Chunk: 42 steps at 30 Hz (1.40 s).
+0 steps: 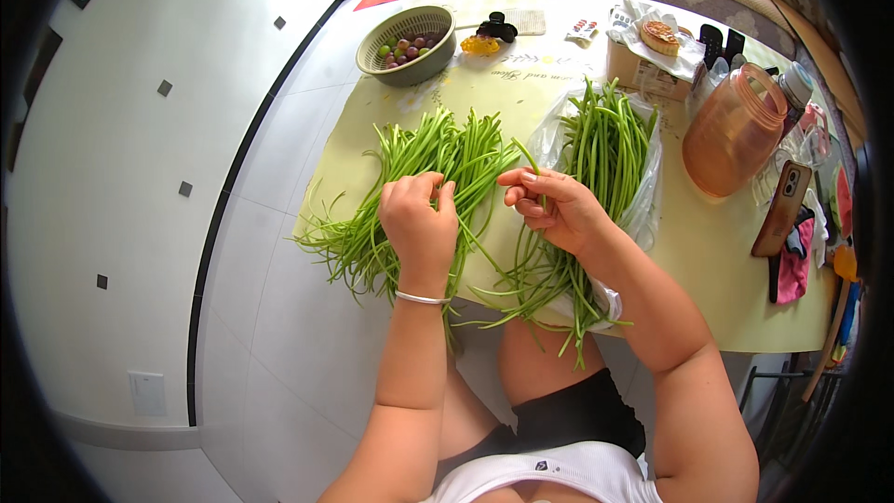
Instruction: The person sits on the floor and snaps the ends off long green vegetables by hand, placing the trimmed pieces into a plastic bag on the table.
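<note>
Two bunches of long, thin green vegetable stems lie on the table before me. The left pile (442,144) is loose and spread out, its thin ends trailing over the near table edge. The right pile (605,144) rests on a clear plastic bag (644,210). My left hand (417,224), a pale bangle on its wrist, is closed over the left pile; whatever its fingertips grip is hidden. Between the piles, my right hand (557,210) pinches a single green stem (527,156), whose upper end sticks out above the fingers.
A colander (407,74) of grapes stands at the far left, beside a black hair clip (497,27). At the back right a box (643,74) carries a round pastry (659,35). Rightward are a pinkish jar (731,135), a bottle (794,88) and a phone (782,210).
</note>
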Each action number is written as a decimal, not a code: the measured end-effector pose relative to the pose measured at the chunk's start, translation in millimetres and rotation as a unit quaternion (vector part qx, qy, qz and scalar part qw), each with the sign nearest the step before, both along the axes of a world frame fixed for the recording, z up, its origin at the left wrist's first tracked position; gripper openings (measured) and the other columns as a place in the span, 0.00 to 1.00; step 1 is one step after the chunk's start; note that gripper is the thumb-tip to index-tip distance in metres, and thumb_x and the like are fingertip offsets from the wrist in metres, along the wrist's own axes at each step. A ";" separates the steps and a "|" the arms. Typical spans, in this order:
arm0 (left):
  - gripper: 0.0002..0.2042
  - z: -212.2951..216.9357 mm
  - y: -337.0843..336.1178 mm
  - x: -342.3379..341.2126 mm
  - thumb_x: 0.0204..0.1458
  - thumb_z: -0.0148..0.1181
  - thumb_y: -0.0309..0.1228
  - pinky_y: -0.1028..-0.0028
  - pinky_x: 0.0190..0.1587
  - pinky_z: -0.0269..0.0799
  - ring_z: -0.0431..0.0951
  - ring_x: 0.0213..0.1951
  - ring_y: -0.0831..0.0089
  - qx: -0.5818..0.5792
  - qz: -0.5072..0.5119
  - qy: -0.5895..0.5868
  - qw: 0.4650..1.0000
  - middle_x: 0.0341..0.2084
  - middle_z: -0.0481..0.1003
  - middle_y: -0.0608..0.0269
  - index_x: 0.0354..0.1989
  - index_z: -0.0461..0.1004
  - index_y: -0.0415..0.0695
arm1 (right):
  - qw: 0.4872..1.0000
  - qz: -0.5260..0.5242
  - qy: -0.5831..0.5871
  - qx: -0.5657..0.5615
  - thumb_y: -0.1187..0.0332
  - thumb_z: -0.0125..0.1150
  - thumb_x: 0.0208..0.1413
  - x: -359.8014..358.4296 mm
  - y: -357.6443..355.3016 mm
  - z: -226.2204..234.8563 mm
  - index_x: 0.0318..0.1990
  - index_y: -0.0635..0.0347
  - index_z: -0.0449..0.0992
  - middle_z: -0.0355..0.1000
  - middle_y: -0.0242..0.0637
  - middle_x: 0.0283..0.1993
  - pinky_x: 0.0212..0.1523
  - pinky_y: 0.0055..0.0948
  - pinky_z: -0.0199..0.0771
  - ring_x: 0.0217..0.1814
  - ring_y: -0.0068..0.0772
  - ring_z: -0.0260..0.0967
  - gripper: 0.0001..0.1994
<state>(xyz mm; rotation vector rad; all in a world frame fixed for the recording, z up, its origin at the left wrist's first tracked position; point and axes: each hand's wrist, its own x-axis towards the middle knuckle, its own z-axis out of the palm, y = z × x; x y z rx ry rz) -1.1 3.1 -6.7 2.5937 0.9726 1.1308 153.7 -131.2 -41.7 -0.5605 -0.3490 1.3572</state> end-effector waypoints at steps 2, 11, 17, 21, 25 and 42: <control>0.08 -2.6 1.8 -1.7 0.40 0.70 0.30 0.62 0.39 0.68 0.72 0.34 0.60 0.064 0.021 0.031 0.997 0.24 0.75 0.62 0.27 0.78 0.41 | 1.000 0.005 -0.003 0.003 0.67 0.54 0.61 -1.8 1.4 0.2 0.49 0.66 0.73 0.73 0.35 0.36 0.22 0.13 0.54 0.26 0.14 0.57 0.13; 0.06 -15.7 7.9 0.6 0.39 0.67 0.29 0.61 0.40 0.68 0.73 0.35 0.59 0.017 0.079 0.102 0.991 0.24 0.75 0.61 0.22 0.76 0.43 | 0.999 0.005 -0.034 -0.019 0.67 0.54 0.61 -1.9 1.2 -1.1 0.47 0.65 0.74 0.74 0.33 0.34 0.24 0.14 0.56 0.27 0.15 0.61 0.13; 0.05 -2.9 5.3 -2.6 0.39 0.66 0.27 0.62 0.37 0.69 0.73 0.30 0.60 -0.112 0.035 -0.018 0.993 0.22 0.75 0.59 0.22 0.75 0.41 | 0.999 0.010 -0.034 -0.024 0.68 0.54 0.61 -2.9 1.7 -1.3 0.47 0.65 0.75 0.75 0.33 0.35 0.25 0.15 0.58 0.29 0.17 0.64 0.12; 0.05 8.7 -7.7 0.0 0.41 0.66 0.25 0.68 0.36 0.71 0.75 0.29 0.66 -0.146 -0.031 -0.070 0.986 0.23 0.76 0.59 0.24 0.76 0.38 | 0.998 0.011 -0.055 -0.034 0.68 0.53 0.62 -3.7 1.8 -1.0 0.48 0.65 0.75 0.76 0.35 0.39 0.28 0.16 0.63 0.32 0.19 0.67 0.12; 0.06 12.3 -21.2 3.9 0.43 0.66 0.23 0.74 0.34 0.73 0.77 0.27 0.72 -0.138 -0.108 -0.061 0.983 0.25 0.77 0.58 0.28 0.77 0.34 | 0.998 0.004 -0.048 -0.040 0.66 0.53 0.63 -10.4 2.0 3.7 0.50 0.63 0.75 0.77 0.36 0.43 0.34 0.19 0.67 0.38 0.22 0.71 0.13; 0.06 8.5 -22.1 4.7 0.49 0.66 0.23 0.82 0.30 0.67 0.71 0.25 0.85 -0.380 -0.110 -0.129 0.909 0.23 0.76 0.69 0.31 0.78 0.33 | 0.993 -0.115 -0.006 -0.002 0.59 0.54 0.64 -8.1 3.8 -1.0 0.50 0.57 0.73 0.74 0.36 0.50 0.50 0.31 0.69 0.51 0.30 0.70 0.14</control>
